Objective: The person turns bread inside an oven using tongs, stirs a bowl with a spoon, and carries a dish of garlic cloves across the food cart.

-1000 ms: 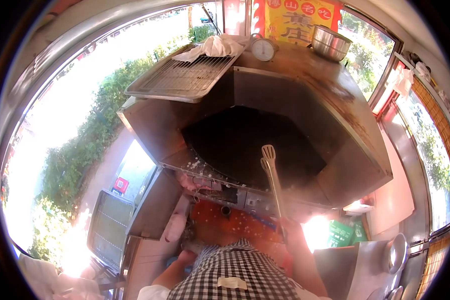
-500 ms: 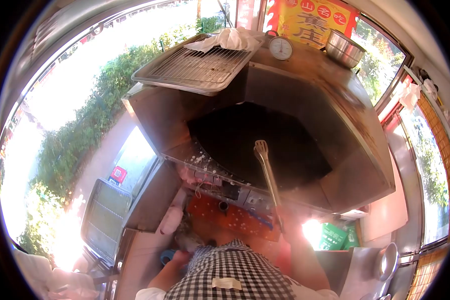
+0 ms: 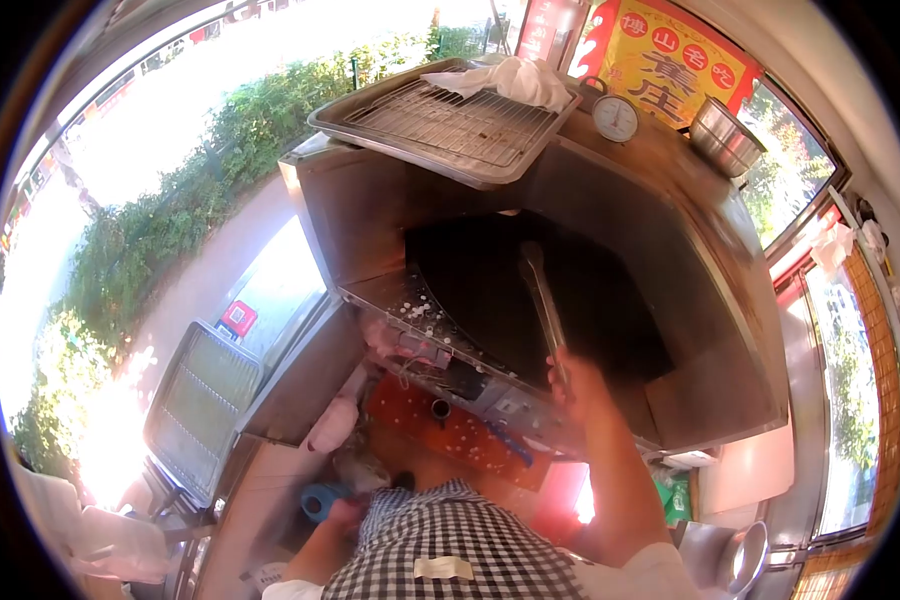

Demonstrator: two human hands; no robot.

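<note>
Head view, tongs [image 3: 543,300] (slanted), clear of walls [image 3: 345,225]

The tongs [image 3: 544,300] are silvery grey, the apron [image 3: 460,535] black-and-white checked, the banner [image 3: 698,80] yellow and red.

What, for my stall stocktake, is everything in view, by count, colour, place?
cooker: one, brownish, centre
tongs: one, silvery, over cooker interior
wire-rack tray: one, silver, atop cooker
cloth: one, white, on wire-rack tray
dial gauge: one, white, atop cooker
metal pot: one, silver, top right
banner: one, yellow-red, behind
lower tray: one, grey, left
QR sign: one, red, left
hedge: one, green, outside left
unclear item: one, blue, lower left
checked apron: one, black-white, bottom
left hand: one, bare, beside apron
right hand: one, bare, gripping tongs
</note>
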